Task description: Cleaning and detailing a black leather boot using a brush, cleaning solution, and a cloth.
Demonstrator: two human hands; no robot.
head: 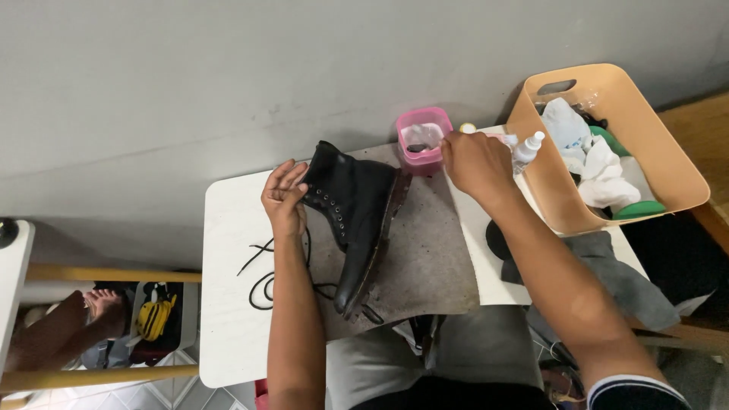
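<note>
A black lace-up boot (355,220) lies on its side on a grey mat (433,266) atop a small white table (228,326). My left hand (285,199) rests on the boot's ankle collar, fingers apart, steadying it. My right hand (474,161) is closed on a slim white brush-like tool, held next to a pink square tub (422,137) at the mat's far edge. A loose black shoelace (262,277) curls on the table left of the boot.
A tan plastic bin (607,144) with white cloths and green items stands at the right. A small white spray bottle (527,150) leans beside it. Dark grey cloth (615,273) hangs off the table's right side. A grey wall runs behind. A shelf with a yellow bag (154,315) is lower left.
</note>
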